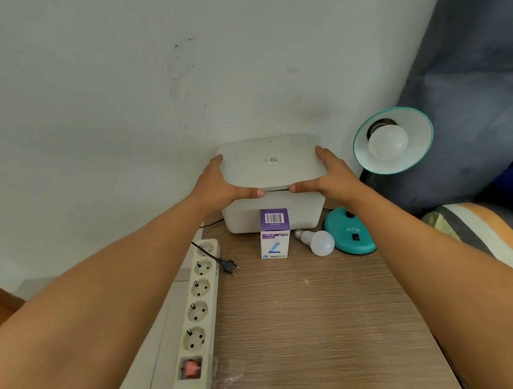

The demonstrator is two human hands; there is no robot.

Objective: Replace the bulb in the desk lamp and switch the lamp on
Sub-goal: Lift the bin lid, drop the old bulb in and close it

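Both hands, left hand [220, 184] and right hand [330, 175], grip the white box lid [269, 160] at its side edges, thumbs on the front rim; the loose bulb [320, 242] lies on the open wooden table [318, 313] below the right hand, beside the teal lamp base [350, 234].

A white plastic storage box with a lid [272, 177] stands at the far edge of the wood-grain tabletop [317, 327], against the pale wall [137, 73]. A long white power strip with a red switch [200, 308] lies along the table's left edge. A scrap of clear plastic wrap [228, 373] sits just beside the strip's near end.
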